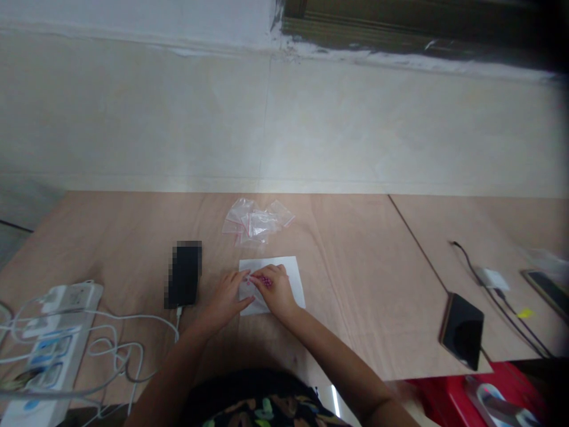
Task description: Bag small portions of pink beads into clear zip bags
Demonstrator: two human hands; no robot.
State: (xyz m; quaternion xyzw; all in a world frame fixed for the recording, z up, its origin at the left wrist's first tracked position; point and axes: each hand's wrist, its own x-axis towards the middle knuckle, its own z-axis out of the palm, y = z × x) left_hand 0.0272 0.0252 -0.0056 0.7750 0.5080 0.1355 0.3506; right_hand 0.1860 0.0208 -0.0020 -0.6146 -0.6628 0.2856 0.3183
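Note:
A white sheet of paper (262,262) lies on the table in front of me, with a small cluster of pink-red beads (266,281) showing at my right hand. My right hand (279,292) is over the sheet, its thumb and fingertips brought together in a pinch beside the beads. What sits between those fingertips is too small to make out. At the sheet's left edge, my left hand (227,299) has its fingers stretched out and its thumb apart. Its fingertips come close to the right fingertips, where tiny pinkish specks show on the paper.
Clear plastic zip bags (262,224) are piled beyond the sheet. To the left are a black phone (184,274) on a white cable and a power strip (66,344) with tangled cords. Another phone (462,330) lies at the right, near a white adapter (493,279) and dark cables.

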